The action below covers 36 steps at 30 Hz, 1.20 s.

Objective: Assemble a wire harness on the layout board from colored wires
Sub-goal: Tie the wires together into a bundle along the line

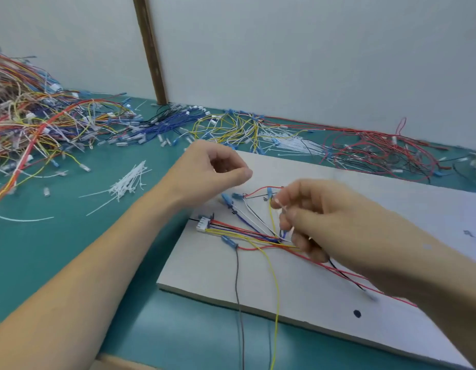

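Observation:
A white layout board (338, 284) lies on the green table. On it sits a white connector (204, 225) with red, yellow, blue, white and black wires (245, 233) fanning to the right, some ending in blue terminals (227, 200). My right hand (325, 220) hovers over the wire bundle and pinches a thin white cable tie (283, 209) between thumb and forefinger. My left hand (215, 169) floats above the board's far left corner, fingers curled, holding nothing that I can see. A yellow wire (276, 303) and a grey wire (238, 303) trail off the board's near edge.
A big tangle of coloured wires (31, 121) fills the table's far left. Blue, yellow and white wires (231, 126) lie behind the board, red ones (378, 153) at the far right. A loose heap of white cable ties (127, 182) sits left of the board.

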### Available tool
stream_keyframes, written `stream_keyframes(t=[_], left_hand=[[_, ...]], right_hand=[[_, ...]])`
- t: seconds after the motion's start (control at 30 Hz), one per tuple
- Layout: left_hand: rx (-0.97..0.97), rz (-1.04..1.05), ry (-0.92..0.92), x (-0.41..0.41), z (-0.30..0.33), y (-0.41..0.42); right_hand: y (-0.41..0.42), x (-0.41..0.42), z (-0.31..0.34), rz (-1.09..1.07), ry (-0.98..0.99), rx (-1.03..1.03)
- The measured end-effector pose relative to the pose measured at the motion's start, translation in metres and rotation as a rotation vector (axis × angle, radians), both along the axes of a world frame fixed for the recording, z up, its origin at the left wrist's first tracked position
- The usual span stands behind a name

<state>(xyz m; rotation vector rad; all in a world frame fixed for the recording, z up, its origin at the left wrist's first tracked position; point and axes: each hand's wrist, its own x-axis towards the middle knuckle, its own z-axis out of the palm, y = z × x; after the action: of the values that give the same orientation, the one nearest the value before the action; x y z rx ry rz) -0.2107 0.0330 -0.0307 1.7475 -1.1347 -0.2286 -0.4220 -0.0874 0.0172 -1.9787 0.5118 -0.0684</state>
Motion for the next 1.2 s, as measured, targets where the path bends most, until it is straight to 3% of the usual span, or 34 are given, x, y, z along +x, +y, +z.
stream_keyframes(t=[0.13, 0.2, 0.4, 0.63, 0.87, 0.97, 1.1, 1.2], left_hand=[[0.213, -0.317, -0.007, -0.018, 0.013, 0.006], [0.279, -0.384, -0.039, -0.023, 0.014, 0.007], [0.4, -0.401, -0.098, -0.033, 0.013, 0.009], [0.398, -0.408, -0.138, -0.041, 0.014, 0.007], [0.34, -0.36, -0.235, -0.053, 0.01, 0.001], [0.323, -0.33, -0.27, -0.056, 0.009, -0.001], [0.309, -0.319, -0.264, -0.058, 0.008, -0.003], [0.3, -0.338, -0.242, -0.058, 0.007, -0.004]], right_hand=[[0.024, -0.035, -0.028, 0.033, 0.197, -0.489], [0.036, -0.041, -0.037, -0.002, 0.205, -0.604], [0.044, -0.04, -0.042, -0.108, 0.126, -0.597], [0.027, -0.051, -0.034, -0.195, 0.057, -0.652], [0.022, -0.042, -0.035, -0.147, 0.099, -0.768], [0.013, -0.043, -0.03, -0.109, 0.037, -0.597], [-0.005, -0.034, -0.018, -0.16, -0.146, 0.063], [-0.018, -0.021, -0.014, -0.173, -0.218, 0.229]])
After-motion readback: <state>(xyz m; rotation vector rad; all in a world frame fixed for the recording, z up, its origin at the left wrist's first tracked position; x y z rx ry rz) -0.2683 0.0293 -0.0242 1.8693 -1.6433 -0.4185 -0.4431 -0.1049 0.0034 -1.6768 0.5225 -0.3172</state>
